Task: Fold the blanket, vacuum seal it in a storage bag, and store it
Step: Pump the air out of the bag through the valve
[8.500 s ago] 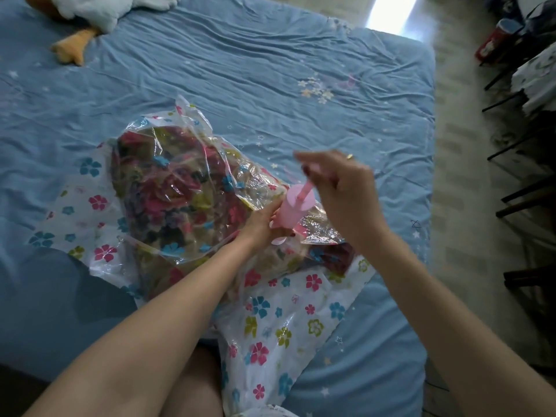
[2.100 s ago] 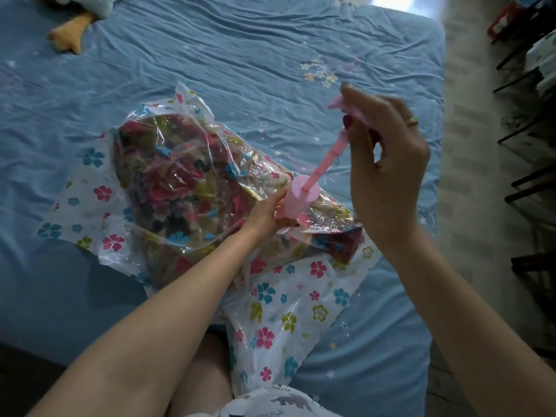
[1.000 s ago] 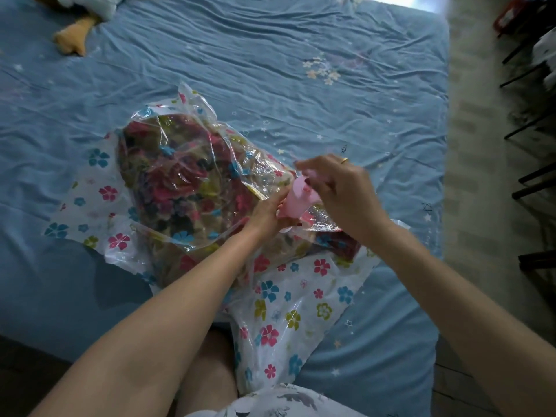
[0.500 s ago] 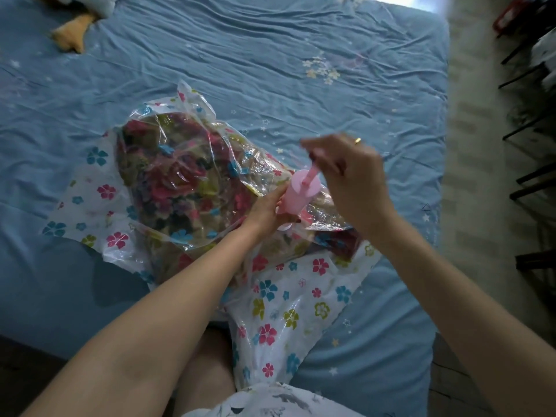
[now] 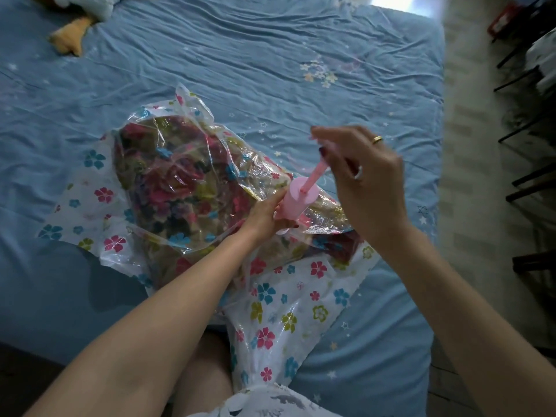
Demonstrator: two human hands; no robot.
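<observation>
Blanket (image 5: 180, 188) inside flower-printed storage bag (image 5: 288, 308); no legible writing.

A home bedroom: a wide bed with a wrinkled blue star-printed sheet (image 5: 270, 55), a white-and-orange plush toy (image 5: 78, 22) at its far corner.

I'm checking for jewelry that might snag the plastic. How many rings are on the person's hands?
2, both on the right hand: a gold ring on a far finger and a silver ring on a nearer one. The left hand shows none, though its fingers are partly hidden.
</observation>
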